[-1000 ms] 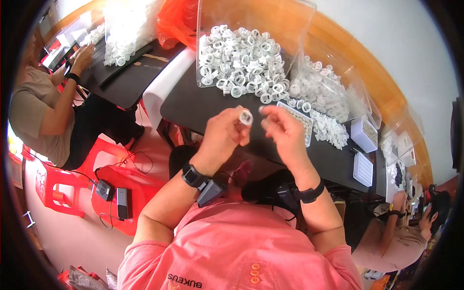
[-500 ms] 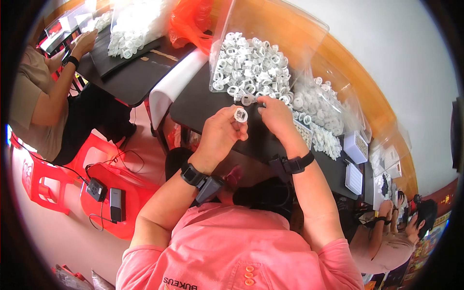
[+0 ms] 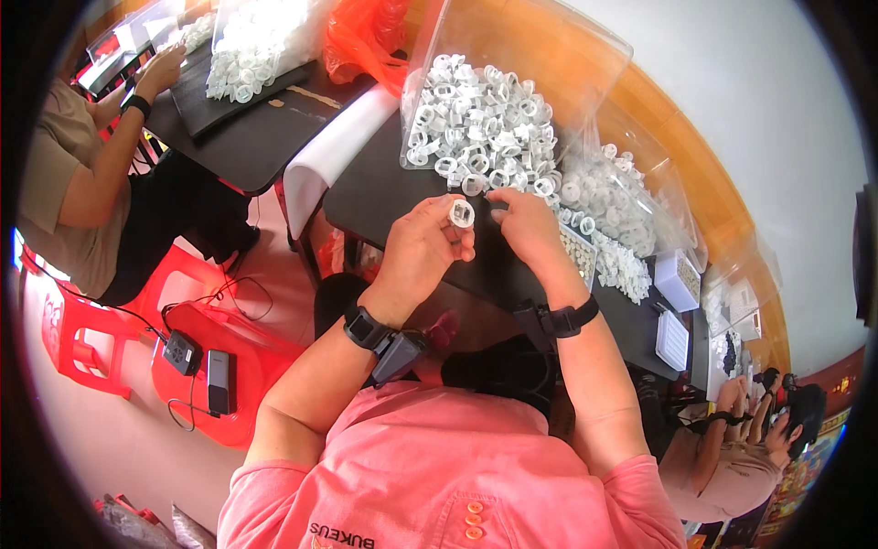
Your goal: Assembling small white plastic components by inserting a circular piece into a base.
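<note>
My left hand (image 3: 422, 252) pinches a small round white plastic part (image 3: 461, 214) between thumb and fingers, its ring-shaped face turned up with a darker, metallic-looking centre. To its right, my right hand (image 3: 529, 231) is low over the black table, index finger and thumb a little apart, with nothing visible between them; its other fingers are partly hidden. Just beyond that index finger lies a loose round plastic part (image 3: 473, 185). Behind it, a heap of similar white ring-shaped parts (image 3: 480, 123) spills from a clear plastic bin (image 3: 585, 37) on its side.
Right of my right hand are a tray of small pieces (image 3: 578, 252), bagged clear parts (image 3: 608, 197), small white pieces (image 3: 622, 267) and a white box (image 3: 677, 279). A red stool (image 3: 247, 366) holds black devices and cables. People sit working at left and far right.
My right index finger has drawn slightly away from the loose part by the heap. The left hand still holds its part, in nearly the same place. The whole view has shifted slightly.
</note>
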Action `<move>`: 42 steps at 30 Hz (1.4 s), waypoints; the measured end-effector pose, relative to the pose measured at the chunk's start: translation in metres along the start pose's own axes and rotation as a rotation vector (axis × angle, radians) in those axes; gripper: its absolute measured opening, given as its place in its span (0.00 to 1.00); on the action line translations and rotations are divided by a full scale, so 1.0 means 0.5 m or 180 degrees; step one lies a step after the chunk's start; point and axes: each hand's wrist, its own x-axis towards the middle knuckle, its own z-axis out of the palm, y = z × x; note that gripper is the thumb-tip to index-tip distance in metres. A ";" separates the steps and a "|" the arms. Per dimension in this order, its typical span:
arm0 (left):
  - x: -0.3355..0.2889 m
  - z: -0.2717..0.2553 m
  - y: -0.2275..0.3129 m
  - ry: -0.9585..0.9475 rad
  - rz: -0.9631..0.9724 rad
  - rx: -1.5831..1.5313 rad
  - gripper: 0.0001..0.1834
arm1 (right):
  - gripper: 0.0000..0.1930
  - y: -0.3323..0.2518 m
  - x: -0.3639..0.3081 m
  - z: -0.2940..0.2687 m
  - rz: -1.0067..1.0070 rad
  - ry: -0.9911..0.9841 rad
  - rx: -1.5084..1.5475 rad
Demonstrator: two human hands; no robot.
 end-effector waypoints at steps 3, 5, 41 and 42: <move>0.001 0.003 -0.001 0.0037 -0.0021 0.0000 0.14 | 0.14 0.014 0.000 0.007 -0.0173 0.0189 0.0090; 0.000 0.003 0.000 0.0067 -0.0035 -0.0043 0.14 | 0.14 0.008 0.003 0.008 -0.0141 0.0223 0.0038; -0.001 0.014 0.000 0.0093 -0.0066 0.0037 0.12 | 0.12 -0.001 -0.004 0.004 -0.0322 0.0078 -0.0197; -0.002 0.014 0.001 0.0093 -0.0066 0.0045 0.12 | 0.12 -0.002 -0.005 0.003 -0.0332 0.0090 -0.0180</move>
